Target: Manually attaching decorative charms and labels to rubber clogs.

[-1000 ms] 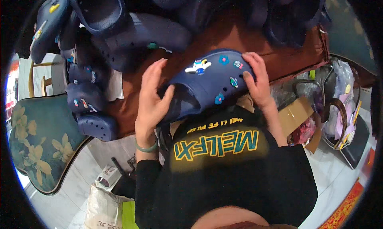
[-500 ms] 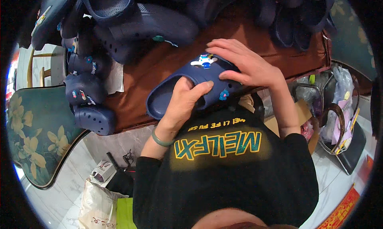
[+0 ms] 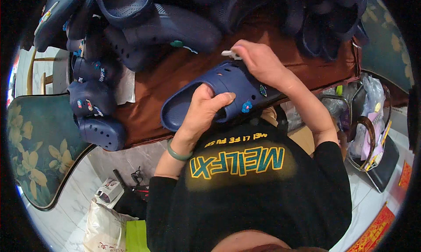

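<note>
With the left hand (image 3: pixel 202 116) clamped around the navy clog (image 3: pixel 219 94), the right hand's (image 3: pixel 258 61) fingers pinched a small white charm (image 3: pixel 230 54) just above it, best pressed squarely into a hole.

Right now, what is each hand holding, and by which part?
Left hand holds the navy clog by its side wall, thumb over the rim. Right hand pinches a small white charm at the clog's toe end.
</note>
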Demonstrator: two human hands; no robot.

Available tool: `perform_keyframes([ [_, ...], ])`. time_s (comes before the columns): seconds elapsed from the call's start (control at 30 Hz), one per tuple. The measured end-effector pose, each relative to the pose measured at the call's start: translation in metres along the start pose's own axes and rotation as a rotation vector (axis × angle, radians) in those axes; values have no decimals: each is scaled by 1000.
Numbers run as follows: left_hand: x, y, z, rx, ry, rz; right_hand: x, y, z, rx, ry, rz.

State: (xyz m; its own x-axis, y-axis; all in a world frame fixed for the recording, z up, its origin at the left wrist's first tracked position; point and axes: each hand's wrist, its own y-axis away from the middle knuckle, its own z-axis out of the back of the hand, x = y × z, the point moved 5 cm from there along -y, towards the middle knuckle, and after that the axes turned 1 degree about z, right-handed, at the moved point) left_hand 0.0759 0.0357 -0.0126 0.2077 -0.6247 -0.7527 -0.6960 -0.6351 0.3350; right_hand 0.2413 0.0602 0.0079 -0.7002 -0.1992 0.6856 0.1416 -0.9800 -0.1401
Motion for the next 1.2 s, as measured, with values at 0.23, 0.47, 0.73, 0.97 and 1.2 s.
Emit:
perform_keyframes([
  [0.23, 0, 8, -11, 74, -11, 157, -38, 8, 41, -258, -66, -239],
  [0.47, 2, 5, -7, 89, -45, 135, -47, 20, 37, -80, -232, -155],
  [0.73, -3, 2, -10, 75, -27, 117, -24, 32, 25, 169, -57, 40],
  [0.97, -4, 2, -9, 4, -55, 91, -18, 29, 19, 39, 276, -110],
  [1.2, -1, 3, -9, 36, -102, 118, -67, 41, 30, -256, -348, -305],
])
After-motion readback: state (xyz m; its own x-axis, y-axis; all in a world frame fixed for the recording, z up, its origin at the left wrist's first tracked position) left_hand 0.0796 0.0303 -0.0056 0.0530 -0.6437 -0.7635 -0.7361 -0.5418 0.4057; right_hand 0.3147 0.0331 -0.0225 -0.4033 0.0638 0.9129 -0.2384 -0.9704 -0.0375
